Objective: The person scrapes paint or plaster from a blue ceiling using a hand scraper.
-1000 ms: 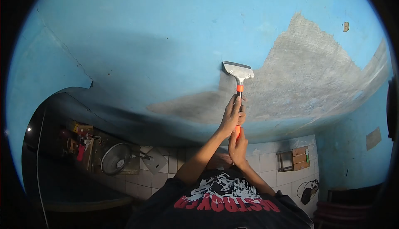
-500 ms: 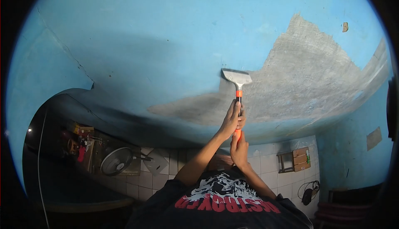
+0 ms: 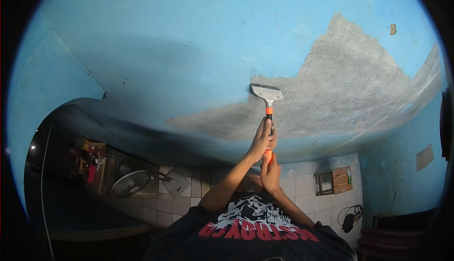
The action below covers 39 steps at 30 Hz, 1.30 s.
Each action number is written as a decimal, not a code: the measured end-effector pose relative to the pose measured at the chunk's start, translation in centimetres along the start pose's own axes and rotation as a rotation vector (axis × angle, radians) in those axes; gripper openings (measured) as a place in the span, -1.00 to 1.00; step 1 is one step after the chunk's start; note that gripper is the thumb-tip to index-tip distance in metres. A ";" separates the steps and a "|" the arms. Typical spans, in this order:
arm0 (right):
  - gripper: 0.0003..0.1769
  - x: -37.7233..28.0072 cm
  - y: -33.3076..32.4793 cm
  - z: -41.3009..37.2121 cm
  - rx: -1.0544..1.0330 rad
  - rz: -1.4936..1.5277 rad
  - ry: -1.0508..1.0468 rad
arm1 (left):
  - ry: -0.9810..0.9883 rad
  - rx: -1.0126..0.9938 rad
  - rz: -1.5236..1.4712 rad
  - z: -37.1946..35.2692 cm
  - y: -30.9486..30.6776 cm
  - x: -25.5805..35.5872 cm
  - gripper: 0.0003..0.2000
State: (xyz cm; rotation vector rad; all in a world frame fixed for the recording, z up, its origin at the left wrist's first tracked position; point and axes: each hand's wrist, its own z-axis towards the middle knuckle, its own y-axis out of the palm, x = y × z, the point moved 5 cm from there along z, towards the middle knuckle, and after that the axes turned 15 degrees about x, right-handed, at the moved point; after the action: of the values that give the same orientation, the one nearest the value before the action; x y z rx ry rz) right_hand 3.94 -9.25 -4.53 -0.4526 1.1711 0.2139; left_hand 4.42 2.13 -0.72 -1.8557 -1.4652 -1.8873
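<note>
**Item: paint scraper, in use, two-handed grip**

- Scraper: broad metal blade, orange-and-black handle. The blade's edge lies against the blue-painted surface, right at the border where the paint meets the bare grey patch. The handle points down toward the person.
- Left hand: clenched round the scraper's handle just below the orange collar, fingers wrapped, forearm running down and to the left of the scraper.
- Right hand: clenched round the butt of the same handle, directly below the left hand and touching it. A strip of orange shows between the two hands.
- Bare grey patch: rough and scored. It spreads mostly right of and above the scraper's blade, with a narrower tongue running left below it.
- Leftover paint chip: small, far up and right of the scraper, on the blue.
- Black T-shirt: red and white print, straight below the scraper.
- Electric fan: well down and left of the scraper, against white tiles.
- Cluttered shelf: farther left than the fan. Its contents are too small to tell apart.
- Wooden box: down and right of the scraper, on the tiled wall.
- Dark cable: below the wooden box.
</note>
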 end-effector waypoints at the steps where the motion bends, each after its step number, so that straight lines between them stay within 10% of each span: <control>1: -0.67 -0.3 0.1 0.3 0.001 0.001 -0.004 | 0.004 -0.002 0.000 0.4 0.0 0.1 -0.65; 39: -0.69 -3.2 0.7 1.8 -0.007 0.029 0.071 | 0.065 -0.061 0.006 0.1 1.9 4.1 -0.63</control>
State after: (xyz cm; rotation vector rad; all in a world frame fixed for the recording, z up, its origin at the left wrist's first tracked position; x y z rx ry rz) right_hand 3.96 -7.56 -1.14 -0.4530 1.2470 0.2285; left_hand 4.78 3.31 3.67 -1.8033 -1.3960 -1.9914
